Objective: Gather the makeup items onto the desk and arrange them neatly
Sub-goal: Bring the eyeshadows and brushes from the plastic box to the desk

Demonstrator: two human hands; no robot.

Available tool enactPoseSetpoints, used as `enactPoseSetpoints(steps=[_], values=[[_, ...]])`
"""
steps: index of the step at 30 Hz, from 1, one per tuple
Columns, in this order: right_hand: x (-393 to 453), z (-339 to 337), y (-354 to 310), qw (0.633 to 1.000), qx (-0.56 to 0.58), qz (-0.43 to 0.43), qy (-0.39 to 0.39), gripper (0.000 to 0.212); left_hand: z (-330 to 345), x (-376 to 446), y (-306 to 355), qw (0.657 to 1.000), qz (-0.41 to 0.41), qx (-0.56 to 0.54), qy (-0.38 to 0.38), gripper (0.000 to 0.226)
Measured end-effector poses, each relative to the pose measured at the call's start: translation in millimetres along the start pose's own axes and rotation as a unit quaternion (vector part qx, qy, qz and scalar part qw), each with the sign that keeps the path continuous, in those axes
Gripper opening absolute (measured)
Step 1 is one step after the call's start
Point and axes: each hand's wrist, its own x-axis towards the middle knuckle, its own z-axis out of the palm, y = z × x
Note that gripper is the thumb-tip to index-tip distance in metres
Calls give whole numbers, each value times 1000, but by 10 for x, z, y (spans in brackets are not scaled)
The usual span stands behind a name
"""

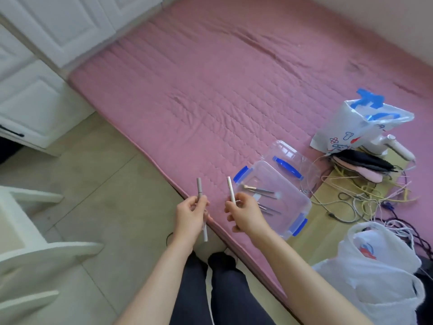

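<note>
Left hand (191, 213): grips grey makeup pencil (202, 208) mid-shaft, fingers curled round it.
Grey makeup pencil, axis: near upright, top end away from body, lower end tilted slightly right and toward the legs; held above tiled floor (112, 184), just off the mattress edge.
Right hand (243, 213): pinches white makeup pencil (231, 190) at its lower part, thumb and fingers closed on it.
White makeup pencil, axis: steep, free end up and leaning slightly left; held over the near edge of pink mattress (210, 90), beside the box.
Pencils, relation: roughly parallel, apart, not touching.
Pencils, form: slim straight cylinders, smooth matte finish; no readable writing.
Clear plastic box (293, 202): transparent, rounded rectangle, blue latches; rests on mattress just right of right hand.
Box contents: several thin metallic brushes (257, 190), long axes running left-right, slightly diagonal.
Box lid (290, 160): clear, blue handle, behind the box.
Mattress surface: quilted, wrinkled fabric.
Printed plastic bag (351, 130): white, blue tape on top, red and blue print, illegible.
Cables (375, 195): tangled yellow, white, dark cords at right.
White plastic bags (379, 273): crumpled, bottom right; red-blue mark, unreadable.
</note>
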Motion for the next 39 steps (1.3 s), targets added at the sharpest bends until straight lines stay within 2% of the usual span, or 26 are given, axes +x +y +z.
enactPoseSetpoints(steps=[4, 8, 13, 16, 27, 30, 32, 35, 39], values=[[-38, 378, -182, 997, -58, -36, -19, 9, -449, -80, -30, 998, -26, -44, 25, 27], [-50, 830, -378, 995, -82, -20, -60, 12, -948, -80, -106, 991, -68, -94, 61, 27], [-139, 1490, -742, 990, 8, 83, -117, 8, -1665, -25, -135, 977, -105, -155, 105, 26], [-224, 1907, -1003, 977, 67, 137, -149, 21, -2132, 24, -148, 971, -116, -170, 123, 26], [-353, 3358, -1700, 975, 3, 64, -212, 9, -3515, 311, -66, 951, -118, -228, 173, 24], [-322, 3639, -1837, 972, 14, 82, -219, 6, -3760, 393, -1, 945, -114, -246, 184, 22], [-289, 3789, -1947, 963, 57, 129, -230, 6, -3897, 456, 47, 942, -111, -256, 189, 22], [-220, 3970, -2117, 932, 156, 202, -258, 16, -4069, 577, 132, 935, -108, -274, 196, 23], [-26, 4195, -2355, 910, 204, 197, -302, 38, -4269, 810, 320, 933, -103, -279, 201, 24]])
